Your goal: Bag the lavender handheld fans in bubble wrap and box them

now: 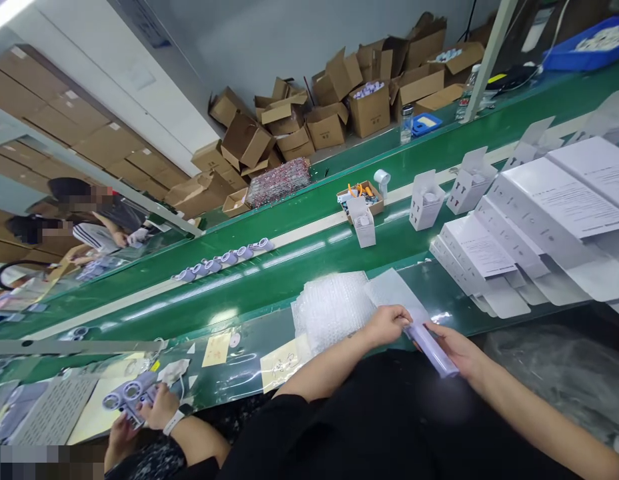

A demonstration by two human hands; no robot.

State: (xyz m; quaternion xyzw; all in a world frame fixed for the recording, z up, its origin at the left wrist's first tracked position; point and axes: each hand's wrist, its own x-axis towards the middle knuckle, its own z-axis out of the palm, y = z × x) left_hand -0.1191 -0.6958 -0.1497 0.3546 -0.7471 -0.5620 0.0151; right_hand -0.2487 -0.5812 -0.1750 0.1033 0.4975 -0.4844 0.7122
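My right hand [459, 348] is closed around a smooth lavender, tube-like object [437, 353] held tilted in front of my body. Its kind cannot be made out. With fingers pinched together, my left hand [388, 324] grips the near end of a translucent bubble-wrap bag [398, 293], right at the upper end of the lavender object. Whether that end is inside the bag is hidden by the fingers. Left of the bag, a stack of bubble-wrap bags [332, 307] lies on the bench, above a paper sheet with handwriting [279, 363].
White boxes [482, 243] are stacked at right. Open white boxes [427, 203] and a small carton of tools [374, 200] stand along the green conveyor [289, 267], with a row of lavender fans [229, 259]. A co-worker's hands [159, 407] hold lavender fans at left.
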